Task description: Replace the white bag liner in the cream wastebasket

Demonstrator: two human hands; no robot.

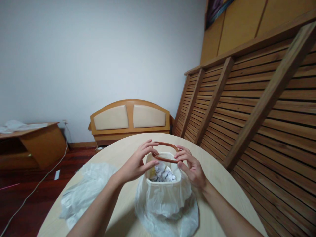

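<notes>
Both hands hold a brown oval ring above a white bin. My left hand has its fingers on the ring's left end, thumb lower near the bin's rim. At the right end, my right hand grips the ring between thumb and fingers. Crumpled white paper lies inside the bin. A translucent plastic bag lines the bin, folded over its rim and hanging loose down to the table around it.
Another crumpled plastic bag lies on the round table, left of the bin. Beyond the table stand a headboard and, at the right, leaning wooden slats. A low desk is at the left.
</notes>
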